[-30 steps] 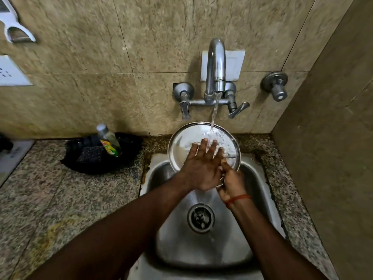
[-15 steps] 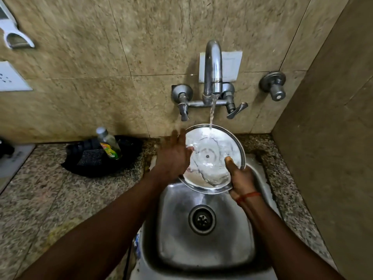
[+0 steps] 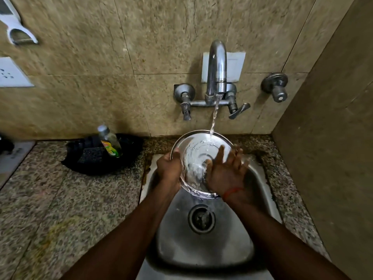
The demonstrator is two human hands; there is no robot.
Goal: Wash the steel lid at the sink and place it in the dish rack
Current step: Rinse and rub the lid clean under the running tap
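Slippage worries me: left hand [image 3: 168,168] alone grips the wet lid [image 3: 194,150]; my flat right hand [image 3: 226,175] rubbing could knock it loose.

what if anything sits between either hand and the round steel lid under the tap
Nothing visible. The left hand grips the round steel lid at its left rim, and the right hand lies open against its wet face. Only running water falls on it. No dish rack is in view.
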